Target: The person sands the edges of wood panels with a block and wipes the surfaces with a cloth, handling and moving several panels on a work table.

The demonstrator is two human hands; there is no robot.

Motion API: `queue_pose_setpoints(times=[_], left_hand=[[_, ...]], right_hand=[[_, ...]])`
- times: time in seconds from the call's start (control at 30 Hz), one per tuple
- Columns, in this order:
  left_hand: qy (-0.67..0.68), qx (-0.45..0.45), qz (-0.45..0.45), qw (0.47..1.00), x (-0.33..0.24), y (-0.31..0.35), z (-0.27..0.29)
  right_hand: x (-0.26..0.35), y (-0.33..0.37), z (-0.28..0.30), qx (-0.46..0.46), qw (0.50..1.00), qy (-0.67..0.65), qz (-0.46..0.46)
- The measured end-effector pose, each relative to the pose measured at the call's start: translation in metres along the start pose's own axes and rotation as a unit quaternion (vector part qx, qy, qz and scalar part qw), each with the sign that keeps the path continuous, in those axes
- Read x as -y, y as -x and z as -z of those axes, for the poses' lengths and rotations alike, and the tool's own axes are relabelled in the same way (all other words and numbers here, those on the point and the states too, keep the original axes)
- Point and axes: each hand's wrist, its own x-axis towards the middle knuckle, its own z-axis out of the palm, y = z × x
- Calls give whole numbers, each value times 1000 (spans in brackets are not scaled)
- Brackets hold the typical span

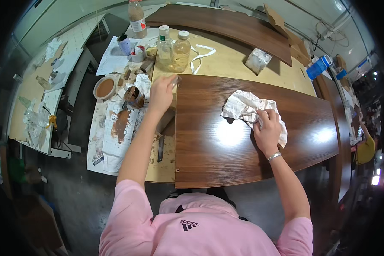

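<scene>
A dark brown wood-grain panel [209, 162] lies flat in front of me, its glossy face reflecting light. My right hand [267, 132] is closed over a crumpled white cloth [245, 103], which shows brownish stains and rests on the panel. At the panel's far left corner is my left hand [161, 91], fingers pinched together around something small and pale that I cannot make out. Just beyond that hand stand two clear bottles with white caps, one holding yellowish liquid [181, 55]. Left of it sit a dark-smeared jar [134, 97] and a round tub of brown paste [105, 88].
Brown-smeared paper [120, 128] covers the table's left part. A second brown panel [217, 25] lies across the back, with a wrapped block [258, 61] before it. A white strip [200, 57] lies behind the near panel. At the far right is a blue bottle [318, 67].
</scene>
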Motion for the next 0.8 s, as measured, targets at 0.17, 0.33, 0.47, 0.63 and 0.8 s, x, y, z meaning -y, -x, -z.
queue_pose_setpoints(times=[0.17,0.33,0.47,0.63,0.8], left_hand=[[3,-39,-6,999,-2,-20,-3],[54,-6,-64,996,-41,67,30],[73,56,-61,994,-90,179,83],[93,103,-38,990,-119,235,128],[96,29,-29,995,-100,184,94]], right_hand=[[3,-8,-2,-15,1000,5,2],[-1,-1,1,-14,1000,10,-4],[-2,-1,-1,-17,1000,14,0],[-3,2,-2,-12,1000,17,4],[-3,-3,-5,-22,999,14,19]])
